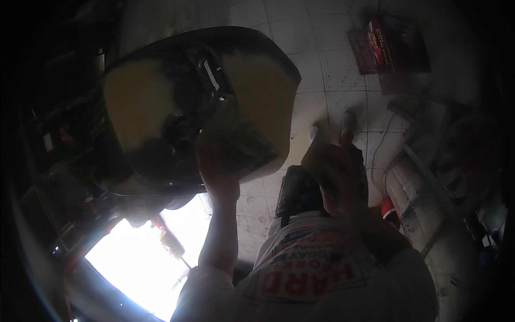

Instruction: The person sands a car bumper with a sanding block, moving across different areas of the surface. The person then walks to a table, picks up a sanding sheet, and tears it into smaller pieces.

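1. Step in hand: I judge this to be work on the underside of a seat (161, 102), a black shell with yellow foam, held up against a tiled floor (322, 70).
2. My left hand (214, 161) is pressed to the seat's lower middle, wrapped around a crumpled rag (236, 137) there.
3. My right hand (332, 169) hangs apart from the seat, near my chest; it seems curled, but I cannot tell whether it holds anything.
4. Pose: left forearm straight up and extended; right arm bent, elbow out.
5. Next move, as I judge it: a steady grip on the seat, since one hand alone braces it.
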Action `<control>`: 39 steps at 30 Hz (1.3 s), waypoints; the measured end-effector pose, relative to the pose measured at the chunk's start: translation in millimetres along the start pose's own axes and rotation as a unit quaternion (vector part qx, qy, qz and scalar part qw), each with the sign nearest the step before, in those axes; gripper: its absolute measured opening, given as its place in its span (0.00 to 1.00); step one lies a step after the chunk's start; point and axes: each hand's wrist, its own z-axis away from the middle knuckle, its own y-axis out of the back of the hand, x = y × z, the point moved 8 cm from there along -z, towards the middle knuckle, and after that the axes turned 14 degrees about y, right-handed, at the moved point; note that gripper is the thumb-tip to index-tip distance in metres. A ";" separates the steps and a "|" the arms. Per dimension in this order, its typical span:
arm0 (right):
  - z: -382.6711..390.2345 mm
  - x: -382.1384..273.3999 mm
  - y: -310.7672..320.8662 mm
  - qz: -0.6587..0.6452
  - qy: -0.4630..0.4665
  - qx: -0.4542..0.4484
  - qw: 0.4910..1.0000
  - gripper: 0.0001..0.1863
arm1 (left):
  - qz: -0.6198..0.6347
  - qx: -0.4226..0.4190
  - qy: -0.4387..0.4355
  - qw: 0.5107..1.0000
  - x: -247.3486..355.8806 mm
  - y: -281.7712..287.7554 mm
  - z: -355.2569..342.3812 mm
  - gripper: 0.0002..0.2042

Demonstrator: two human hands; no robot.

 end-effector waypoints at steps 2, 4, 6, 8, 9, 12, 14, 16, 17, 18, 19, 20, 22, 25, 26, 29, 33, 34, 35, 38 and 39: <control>-5.4 -19.9 -14.4 -0.079 -0.039 -0.024 0.996 0.22 | 0.230 -0.026 0.107 0.967 3.9 2.1 21.6 0.17; -8.9 -51.7 -39.6 0.125 0.123 -0.166 0.970 0.26 | 0.542 -0.207 0.297 0.758 10.9 -18.6 47.4 0.16; -9.5 -47.6 -42.8 0.173 0.117 -0.173 0.962 0.28 | 0.486 -0.201 0.260 0.810 30.1 -0.5 44.1 0.15; -13.9 -40.4 -35.8 0.243 0.131 -0.182 0.944 0.29 | 0.485 -0.208 0.267 0.806 40.1 10.3 39.1 0.14; -17.2 -41.8 -30.2 0.297 0.164 -0.191 0.921 0.29 | 0.511 -0.221 0.293 0.778 40.7 12.1 39.9 0.14; -30.4 -48.4 -15.8 0.450 0.206 -0.263 0.828 0.30 | 0.504 -0.216 0.297 0.782 37.1 21.4 38.2 0.13; -42.3 -66.3 -5.5 0.456 0.219 -0.229 0.832 0.33 | 0.430 -0.200 0.228 0.851 43.1 27.8 36.1 0.11; -40.1 -77.9 -18.5 0.411 0.251 -0.283 0.830 0.31 | 0.297 -0.190 0.117 0.928 59.4 32.2 32.9 0.10; -40.5 -76.3 -23.0 0.392 0.241 -0.306 0.833 0.30 | 0.257 -0.174 0.103 0.945 61.0 35.1 28.9 0.11; -37.1 -71.5 -31.2 0.395 0.249 -0.342 0.815 0.27 | 0.211 -0.168 0.092 0.958 63.1 36.8 23.1 0.11; -44.7 -65.6 -26.5 0.360 0.232 -0.301 0.852 0.26 | 0.270 -0.163 0.121 0.941 58.8 38.0 11.6 0.12; -48.9 -51.1 -26.3 0.322 0.218 -0.301 0.871 0.26 | 0.402 -0.112 0.146 0.897 52.5 46.3 -1.7 0.13; -66.7 -3.1 -14.4 0.271 0.141 -0.296 0.905 0.26 | 0.514 -0.078 0.255 0.815 18.6 51.9 -22.4 0.13; -114.4 93.1 12.2 0.169 -0.029 -0.214 0.962 0.29 | 0.321 -0.191 0.238 0.897 -15.3 37.3 -55.8 0.17; -137.0 118.6 14.1 0.213 -0.016 -0.207 0.955 0.23 | 0.296 -0.230 0.242 0.895 -27.7 24.8 -57.3 0.17; -180.2 183.8 0.0 0.161 -0.035 -0.207 0.964 0.20 | 0.398 -0.328 0.407 0.754 -71.3 -24.2 -41.8 0.17; -208.4 220.6 -28.0 0.178 0.017 -0.183 0.967 0.21 | 0.577 -0.353 0.537 0.504 -84.5 -62.0 -22.4 0.17; -209.4 224.3 -35.6 0.170 0.026 -0.180 0.969 0.21 | 0.504 -0.399 0.416 0.644 -77.7 -60.6 -34.7 0.17; -208.4 227.8 -42.1 0.170 0.029 -0.176 0.969 0.22 | 0.389 -0.421 0.302 0.762 -70.9 -58.6 -41.6 0.17; -192.5 230.2 -51.9 0.112 -0.002 -0.127 0.986 0.23 | 0.147 -0.366 0.116 0.912 -60.9 -55.8 -50.4 0.17; -182.3 230.5 -53.5 0.089 -0.035 -0.107 0.990 0.23 | 0.123 -0.352 0.109 0.921 -61.4 -57.2 -50.9 0.18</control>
